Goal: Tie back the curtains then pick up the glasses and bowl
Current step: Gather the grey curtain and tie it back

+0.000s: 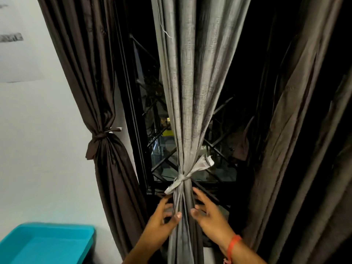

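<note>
Left hand and right hand, fingers spread, flank grey curtain at lower centre, likely steadying it below the knotted tie.

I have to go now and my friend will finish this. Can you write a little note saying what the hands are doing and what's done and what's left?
Left hand: open, fingers touching the grey curtain below its knot.
Right hand: open, beside the same curtain.
Done: grey curtain tied; brown curtain on the left tied too.
Left: the brown curtain on the right hangs loose. Glasses and bowl are not in view; a blue tray sits at the lower left.
</note>
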